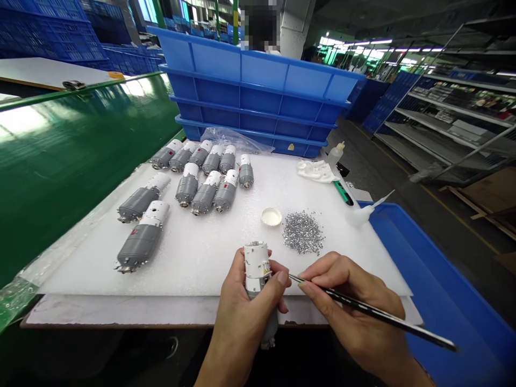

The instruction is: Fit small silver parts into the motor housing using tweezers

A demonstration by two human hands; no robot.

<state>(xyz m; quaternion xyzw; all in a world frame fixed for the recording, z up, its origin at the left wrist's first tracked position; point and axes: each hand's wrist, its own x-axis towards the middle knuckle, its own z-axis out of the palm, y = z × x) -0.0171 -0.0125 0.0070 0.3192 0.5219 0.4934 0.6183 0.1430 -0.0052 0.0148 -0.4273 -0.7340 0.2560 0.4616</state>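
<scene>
Near the table's front edge, my left hand [250,306] is wrapped round a white and grey model spacecraft [257,263], its white end up and its grey end below my fingers. My right hand [358,285] pinches a thin black-handled paintbrush [387,315], its metal front end pointing at the model's side by my left thumb. Whether the tip touches the model I cannot tell. Just beyond my hands lie a heap of tiny silvery pieces [303,232] and a small white dish [271,216] with pale contents.
Several finished-looking grey and white models [142,239] lie at the left and back left. Stacked blue crates [258,80] stand behind the white foam sheet [201,258]. At right are a green-handled cutter [343,193], white cloth [316,171], squeeze bottles [335,154] and a blue bin [455,306].
</scene>
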